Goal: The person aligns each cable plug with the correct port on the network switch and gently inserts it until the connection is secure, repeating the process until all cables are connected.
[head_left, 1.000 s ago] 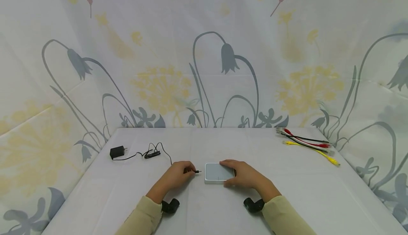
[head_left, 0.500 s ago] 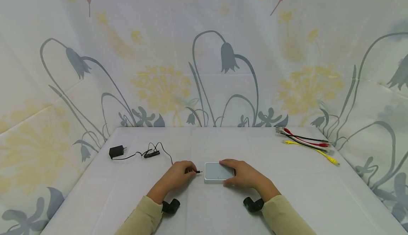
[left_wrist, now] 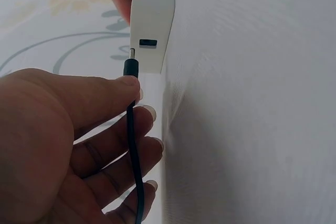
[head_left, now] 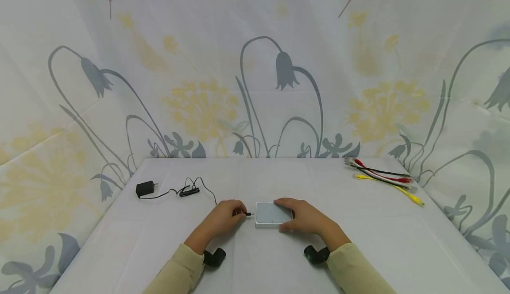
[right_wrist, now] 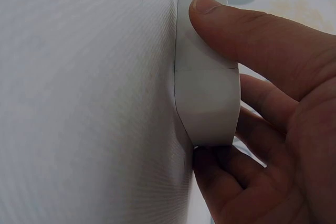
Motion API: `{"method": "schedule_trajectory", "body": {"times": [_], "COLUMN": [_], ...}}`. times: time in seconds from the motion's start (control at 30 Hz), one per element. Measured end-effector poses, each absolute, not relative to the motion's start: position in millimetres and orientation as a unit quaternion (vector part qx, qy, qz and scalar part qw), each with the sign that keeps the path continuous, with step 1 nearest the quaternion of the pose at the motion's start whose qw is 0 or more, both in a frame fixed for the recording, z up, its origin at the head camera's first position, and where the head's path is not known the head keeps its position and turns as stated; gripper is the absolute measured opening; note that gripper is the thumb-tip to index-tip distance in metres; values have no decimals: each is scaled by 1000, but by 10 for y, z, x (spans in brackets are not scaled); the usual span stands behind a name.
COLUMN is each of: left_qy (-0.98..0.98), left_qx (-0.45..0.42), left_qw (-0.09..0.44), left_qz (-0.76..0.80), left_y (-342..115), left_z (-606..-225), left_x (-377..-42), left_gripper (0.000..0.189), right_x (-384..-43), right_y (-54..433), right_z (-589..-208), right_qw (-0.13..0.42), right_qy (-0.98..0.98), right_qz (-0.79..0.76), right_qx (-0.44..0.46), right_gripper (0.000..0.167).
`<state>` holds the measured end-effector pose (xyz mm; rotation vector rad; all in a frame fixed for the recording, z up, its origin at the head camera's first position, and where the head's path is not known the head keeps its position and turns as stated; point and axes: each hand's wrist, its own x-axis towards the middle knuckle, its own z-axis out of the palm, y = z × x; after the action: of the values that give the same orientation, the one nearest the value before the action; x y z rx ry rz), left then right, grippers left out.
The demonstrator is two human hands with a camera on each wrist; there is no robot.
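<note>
A flat white box-shaped device (head_left: 272, 214) with a grey top lies on the table in the head view. My right hand (head_left: 306, 217) grips its right end, thumb along the near side (right_wrist: 205, 40) and fingers around the far side and end. Between thumb and fingers my left hand (head_left: 224, 217) pinches a black barrel power plug (left_wrist: 131, 68), its metal tip pointing at the device's left end. In the left wrist view the tip appears just beside a small dark port (left_wrist: 148, 42), outside it; whether it touches the casing I cannot tell. The plug's cord (left_wrist: 134, 156) runs down across the fingers.
The cord leads to a bundled loop (head_left: 189, 191) and a black power adapter (head_left: 145, 188) at the left back of the white table (head_left: 263, 263). Several red, black, white and yellow cables (head_left: 382, 176) lie at the back right. A patterned cloth (head_left: 199, 55) hangs behind.
My left hand has moved slightly right, bringing the plug's tip nearer the device's left end. My right hand keeps its grip, and the device stays in place.
</note>
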<state>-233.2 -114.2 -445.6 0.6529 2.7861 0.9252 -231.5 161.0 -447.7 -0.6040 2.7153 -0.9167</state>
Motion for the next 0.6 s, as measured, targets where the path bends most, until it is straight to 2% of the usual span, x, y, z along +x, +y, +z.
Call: {"method": "schedule_trajectory", "body": {"times": [0.6], "left_qy": [926], "left_qx": [216], "left_qw": [74], "left_qz": [301], "left_y": [-1098], "left_z": [-4461], "left_x": [-2320], "left_gripper": [10], "right_x": [-2331], "right_y": [1611], "right_z": [-4497], "right_qw": [106], "right_qy": [921], "right_qz": [-317], "right_qx": [-202], "right_gripper": [74]}}
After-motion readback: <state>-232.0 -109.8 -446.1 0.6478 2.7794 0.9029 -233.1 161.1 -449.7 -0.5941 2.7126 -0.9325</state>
